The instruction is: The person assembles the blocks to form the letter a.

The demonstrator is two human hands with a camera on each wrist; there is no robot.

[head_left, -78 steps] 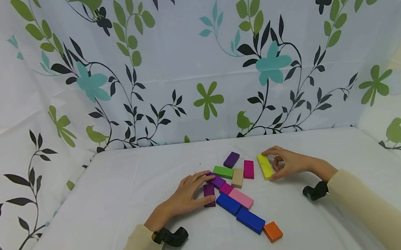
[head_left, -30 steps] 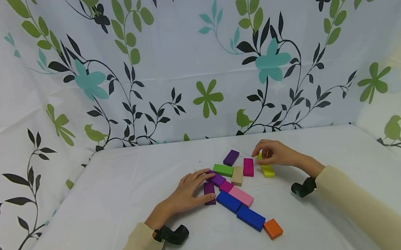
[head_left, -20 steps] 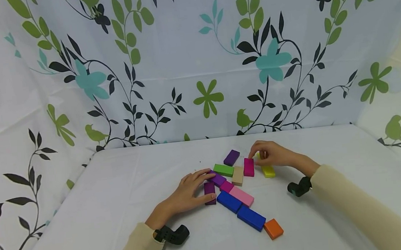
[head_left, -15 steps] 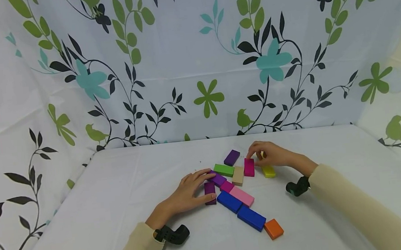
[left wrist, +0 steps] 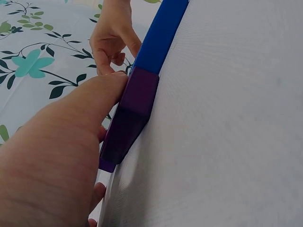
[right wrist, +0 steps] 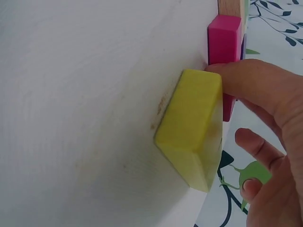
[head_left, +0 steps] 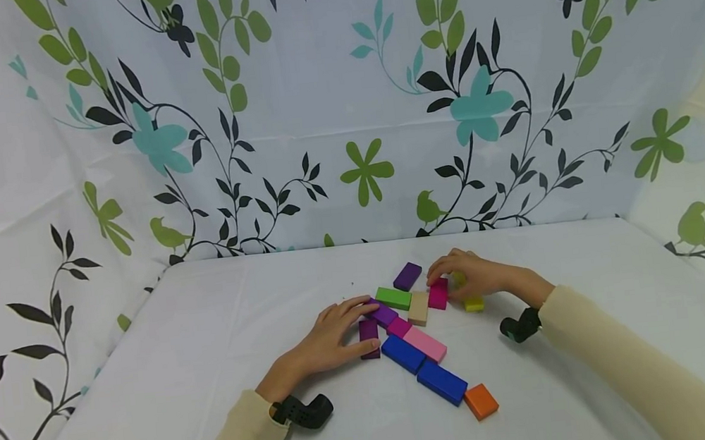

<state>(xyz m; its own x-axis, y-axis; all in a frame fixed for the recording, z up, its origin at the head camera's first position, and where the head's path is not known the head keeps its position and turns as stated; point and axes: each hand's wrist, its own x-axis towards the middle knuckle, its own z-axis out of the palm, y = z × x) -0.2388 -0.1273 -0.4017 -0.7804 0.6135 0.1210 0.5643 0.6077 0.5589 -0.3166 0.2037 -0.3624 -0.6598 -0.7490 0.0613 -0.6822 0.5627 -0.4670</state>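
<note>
One swap: right grip [head_left: 477, 275] quit yellow block [right wrist: 189, 113], pinched magenta block [head_left: 438, 297].
So yellow sat ungripped at 3 o'clock; left grip [head_left: 328, 339] lay spread over purple block [head_left: 387, 315].

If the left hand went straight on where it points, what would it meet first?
Likely the green block, past the purple block at the index finger of the left hand; depth is unclear.

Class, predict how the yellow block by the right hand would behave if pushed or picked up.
The yellow block would probably slide rather than roll, since its faces look flat. Tipping seems unlikely, as it lies low on the white table. Its straight edges suggest it would stay stiff when lifted, though its weight cannot be judged by eye.
</note>
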